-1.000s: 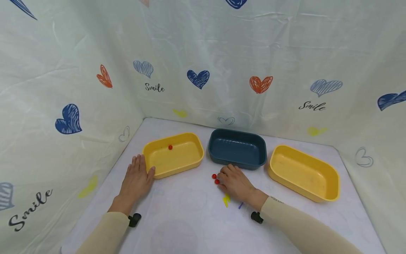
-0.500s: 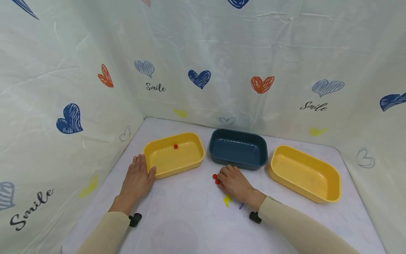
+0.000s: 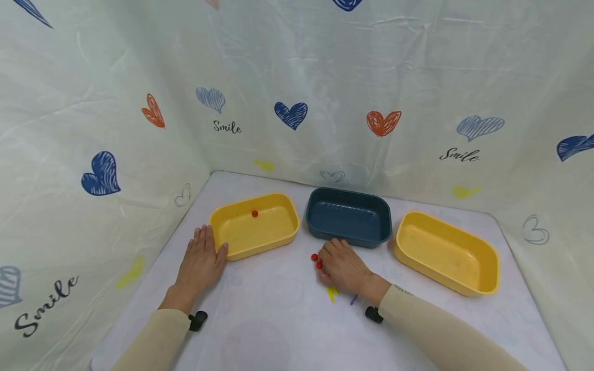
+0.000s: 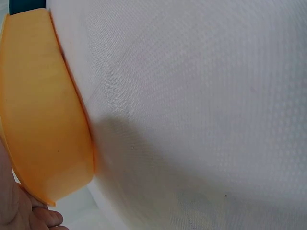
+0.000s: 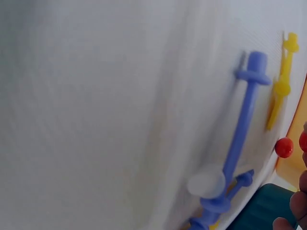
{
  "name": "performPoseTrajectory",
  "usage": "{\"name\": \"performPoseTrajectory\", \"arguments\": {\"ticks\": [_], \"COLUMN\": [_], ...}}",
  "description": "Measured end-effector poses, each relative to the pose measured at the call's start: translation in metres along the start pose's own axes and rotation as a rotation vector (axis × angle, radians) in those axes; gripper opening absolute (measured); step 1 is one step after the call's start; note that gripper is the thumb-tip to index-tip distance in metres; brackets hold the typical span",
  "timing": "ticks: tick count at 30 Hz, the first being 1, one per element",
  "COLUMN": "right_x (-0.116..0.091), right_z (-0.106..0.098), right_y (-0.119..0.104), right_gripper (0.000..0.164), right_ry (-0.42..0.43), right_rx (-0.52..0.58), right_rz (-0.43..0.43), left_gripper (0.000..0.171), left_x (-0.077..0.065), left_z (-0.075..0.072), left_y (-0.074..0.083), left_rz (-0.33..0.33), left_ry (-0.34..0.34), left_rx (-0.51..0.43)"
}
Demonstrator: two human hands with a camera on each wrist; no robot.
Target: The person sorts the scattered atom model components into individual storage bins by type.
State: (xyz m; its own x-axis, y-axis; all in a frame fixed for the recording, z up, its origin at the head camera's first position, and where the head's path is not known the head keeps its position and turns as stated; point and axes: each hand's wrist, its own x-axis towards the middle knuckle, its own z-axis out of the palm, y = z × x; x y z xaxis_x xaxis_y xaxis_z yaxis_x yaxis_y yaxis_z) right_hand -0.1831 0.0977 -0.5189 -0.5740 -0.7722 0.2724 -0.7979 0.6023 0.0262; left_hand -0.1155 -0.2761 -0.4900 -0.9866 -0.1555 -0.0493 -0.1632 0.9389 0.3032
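Note:
In the head view my left hand (image 3: 200,260) lies with straight fingers along the left end of a yellow tray (image 3: 236,250), thumb at its front corner. One red bead (image 3: 254,213) sits inside that tray. My right hand (image 3: 343,265), fingers bent, is low over the table in front of the dark blue tray (image 3: 348,242). Its fingertips pinch a red bead (image 5: 303,140), partly cut off by the right wrist view's edge. A second red bead (image 5: 284,147) lies on the table just beside it. The left wrist view has the tray's outer wall (image 4: 43,105) and rim by my fingers.
Another yellow tray (image 3: 445,278) stands on the right. Near my right wrist lie a thin yellow piece (image 5: 283,88) with knobs, a blue rod-like piece (image 5: 242,120) with collars, and a whitish round piece (image 5: 206,183). A printed curtain (image 3: 334,77) hangs behind the table.
The red bead in the left tray has rolled right, then slightly back. The bead at my right fingertips has shifted a little toward the hand. My left hand stays put.

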Motion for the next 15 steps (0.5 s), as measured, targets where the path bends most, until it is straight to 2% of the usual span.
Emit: {"name": "performPoseTrajectory", "arguments": {"ticks": [15], "right_x": [0.007], "right_z": [-0.011], "right_y": [0.003], "right_gripper": [0.027], "right_ry": [0.006], "right_rx": [-0.044], "right_rz": [-0.037], "left_gripper": [0.08], "left_x": [0.0], "left_z": [-0.001], "left_y": [0.0], "left_rz": [0.002], "left_ry": [0.002], "left_rx": [0.018]}}
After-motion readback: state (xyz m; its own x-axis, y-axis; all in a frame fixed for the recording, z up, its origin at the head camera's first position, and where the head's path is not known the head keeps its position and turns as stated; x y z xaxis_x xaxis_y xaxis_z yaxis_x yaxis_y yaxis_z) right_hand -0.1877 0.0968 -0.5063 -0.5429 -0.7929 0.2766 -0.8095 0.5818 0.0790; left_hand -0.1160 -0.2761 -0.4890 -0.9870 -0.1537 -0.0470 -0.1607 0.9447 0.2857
